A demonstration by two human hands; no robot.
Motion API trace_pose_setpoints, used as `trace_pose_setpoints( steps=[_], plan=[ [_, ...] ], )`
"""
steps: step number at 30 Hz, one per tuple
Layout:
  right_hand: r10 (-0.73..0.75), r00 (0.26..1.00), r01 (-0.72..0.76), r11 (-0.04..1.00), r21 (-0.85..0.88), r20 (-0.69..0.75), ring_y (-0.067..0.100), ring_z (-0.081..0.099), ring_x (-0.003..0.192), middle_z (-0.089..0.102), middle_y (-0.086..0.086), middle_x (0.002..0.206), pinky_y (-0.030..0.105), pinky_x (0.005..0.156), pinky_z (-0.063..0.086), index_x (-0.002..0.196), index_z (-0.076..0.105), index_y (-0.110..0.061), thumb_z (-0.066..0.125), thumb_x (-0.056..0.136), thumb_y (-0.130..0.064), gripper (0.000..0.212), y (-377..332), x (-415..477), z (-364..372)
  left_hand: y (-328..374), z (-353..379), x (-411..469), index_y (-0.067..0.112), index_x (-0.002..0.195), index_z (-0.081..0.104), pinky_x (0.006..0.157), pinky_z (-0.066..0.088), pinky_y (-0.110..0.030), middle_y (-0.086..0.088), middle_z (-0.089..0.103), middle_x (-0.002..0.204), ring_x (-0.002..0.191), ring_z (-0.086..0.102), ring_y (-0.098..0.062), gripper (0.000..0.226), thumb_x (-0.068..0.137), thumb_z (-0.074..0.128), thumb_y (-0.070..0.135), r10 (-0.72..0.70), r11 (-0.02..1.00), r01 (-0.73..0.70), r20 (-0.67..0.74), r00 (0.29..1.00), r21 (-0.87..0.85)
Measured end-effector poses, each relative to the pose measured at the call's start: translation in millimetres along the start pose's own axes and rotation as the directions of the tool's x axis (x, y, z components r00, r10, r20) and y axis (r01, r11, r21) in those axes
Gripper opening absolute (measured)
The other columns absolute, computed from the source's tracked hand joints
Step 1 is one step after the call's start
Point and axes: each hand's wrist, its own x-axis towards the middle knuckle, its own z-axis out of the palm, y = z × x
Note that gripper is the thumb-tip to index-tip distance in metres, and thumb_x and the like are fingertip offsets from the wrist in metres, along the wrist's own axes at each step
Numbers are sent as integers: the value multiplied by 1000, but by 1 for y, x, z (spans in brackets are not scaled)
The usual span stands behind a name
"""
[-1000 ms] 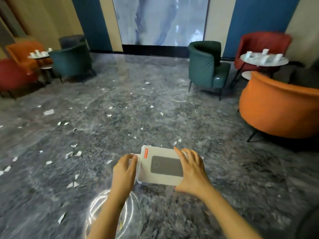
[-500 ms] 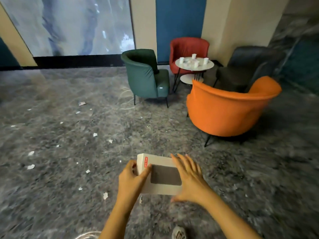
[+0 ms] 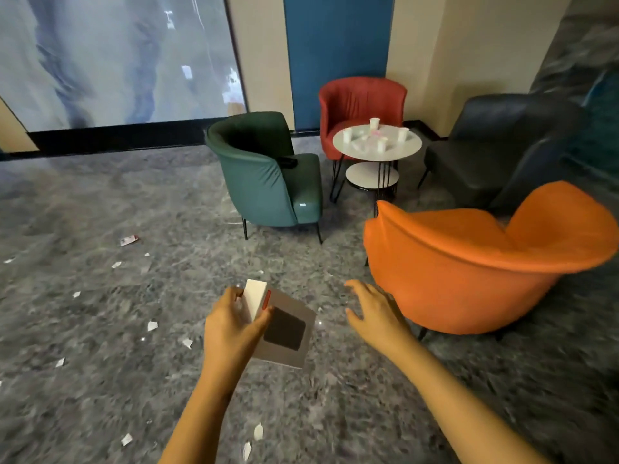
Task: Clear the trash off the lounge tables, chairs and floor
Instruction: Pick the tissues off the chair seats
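Cardboard packaging, a flat white box [image 3: 286,336], sits in the left hand [image 3: 231,326], held above the floor in the lower middle of the view. Its broad face carries a dark grey rounded rectangle, a thin red strip runs along one edge, and the narrow side turned upward is plain white. The left hand grips its upper left corner between thumb and curled fingers. The right hand [image 3: 371,313] is apart from the box and empty, fingers spread and relaxed, just beside the orange armchair [image 3: 469,279]. Torn white paper scraps [image 3: 152,325] lie scattered over the grey marbled floor [image 3: 100,380]. Farther off, white paper cups [image 3: 374,122] stand on a round white bench [image 3: 407,152] between a green armchair [image 3: 264,189] and a dark armchair [image 3: 495,155].
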Motion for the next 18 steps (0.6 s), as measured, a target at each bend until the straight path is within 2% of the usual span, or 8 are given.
trace_pose_setpoints(
  steps=[3,5,9,14,18],
  plan=[
    [-21,1000,21,1000,12,3,21,51,114,55,3,125,35,92,42,130,43,-19,52,92,-23,40,14,83,9,-3,33,82,17,92,55,52,36,-19,5,60,81,69,53,-2,28,74,75,28,-6,999,7,12,1000,-34],
    [-14,1000,15,1000,-20,7,19,50,116,54,0,127,33,92,41,132,41,-20,51,92,-25,41,29,143,15,-4,61,143,20,93,53,52,36,-18,7,56,83,69,50,1,29,75,75,28,-11,998,13,34,999,-63],
    [52,997,-55,996,-69,-50,18,48,118,54,-1,127,31,93,39,131,42,-21,51,91,-25,41,61,271,10,7,109,281,20,101,52,61,40,-27,5,55,91,79,53,-15,36,75,75,30,49,994,-42,68,996,-102],
    [142,983,-145,989,-12,-117,23,53,113,58,5,123,34,92,41,129,46,-17,56,88,-22,42,88,409,-9,36,152,437,20,108,50,53,34,-19,3,53,94,79,50,-14,45,73,76,30,118,990,-112,80,990,-86],
    [225,960,-226,974,12,-169,26,55,108,60,7,117,34,89,41,126,50,-16,58,86,-18,41,129,489,-14,64,206,532,20,116,48,64,39,-27,0,53,95,81,50,-17,54,72,77,30,175,980,-160,141,974,-116]
  ],
)
